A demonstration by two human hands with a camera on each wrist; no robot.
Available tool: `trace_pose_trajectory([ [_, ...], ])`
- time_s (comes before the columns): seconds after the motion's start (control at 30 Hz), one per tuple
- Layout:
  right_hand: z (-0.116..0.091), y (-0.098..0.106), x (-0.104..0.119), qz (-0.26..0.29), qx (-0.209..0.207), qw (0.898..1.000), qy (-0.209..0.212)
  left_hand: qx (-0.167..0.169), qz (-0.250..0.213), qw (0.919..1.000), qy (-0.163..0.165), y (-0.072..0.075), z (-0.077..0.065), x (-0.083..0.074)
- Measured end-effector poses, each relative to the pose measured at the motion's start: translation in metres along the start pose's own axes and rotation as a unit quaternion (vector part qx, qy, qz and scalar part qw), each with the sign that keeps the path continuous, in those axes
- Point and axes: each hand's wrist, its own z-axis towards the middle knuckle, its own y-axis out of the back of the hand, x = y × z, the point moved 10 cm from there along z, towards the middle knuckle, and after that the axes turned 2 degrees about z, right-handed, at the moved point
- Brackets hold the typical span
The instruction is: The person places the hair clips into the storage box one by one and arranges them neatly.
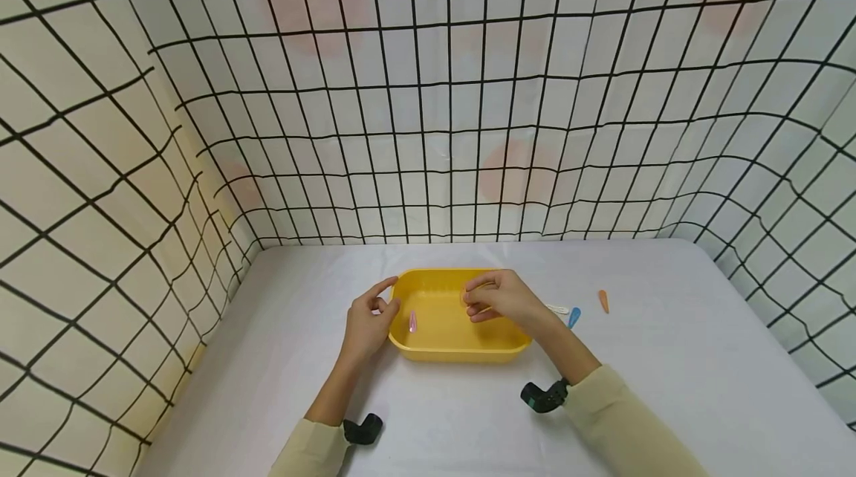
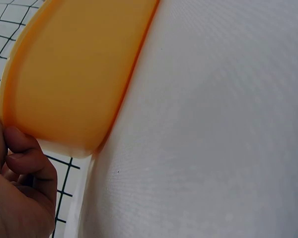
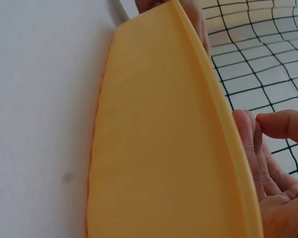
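A yellow tray [image 1: 461,355] stands on the white-covered table. My left hand [image 1: 370,321] holds its left rim, with the thumb and fingers at the edge; the left wrist view shows curled fingers [image 2: 27,158] against the outer wall. Inside the tray, on the left, lies a pink hair clip [image 1: 412,322]. Over the tray's right half is my right hand [image 1: 501,297], thumb and fingertips together. They pinch something small and thin, like an orange loop [image 1: 464,297]; its kind is unclear. In the right wrist view the tray wall [image 3: 154,124] hides part of that hand.
Right of the tray lie a blue hair clip [image 1: 574,317], a white strand-like item [image 1: 557,309] partly behind the right arm, and an orange hair clip [image 1: 604,301]. A wall of black grid over white cloth [image 1: 448,113] encloses the table's back and sides.
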Motion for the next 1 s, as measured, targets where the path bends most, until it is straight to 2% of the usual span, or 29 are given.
trace_pose_trajectory([
  [0.2, 0.009, -0.014, -0.007, 0.011, -0.005, 1.0, -0.019, 0.0, -0.006, 1.0, 0.0, 0.0, 0.0, 0.0],
  [0.47, 0.019, -0.029, -0.014, -0.007, -0.008, 0.999, -0.045, 0.002, -0.003, 1.0, -0.001, -0.001, 0.0, -0.002],
  [0.63, 0.023, -0.039, -0.013, -0.016, -0.003, 0.999, -0.047, -0.001, 0.002, 1.0, 0.0, 0.0, 0.0, -0.001],
  [1.0, 0.034, -0.046, -0.022, -0.041, -0.011, 0.997, -0.059, 0.001, -0.001, 1.0, -0.004, 0.001, -0.001, -0.003],
])
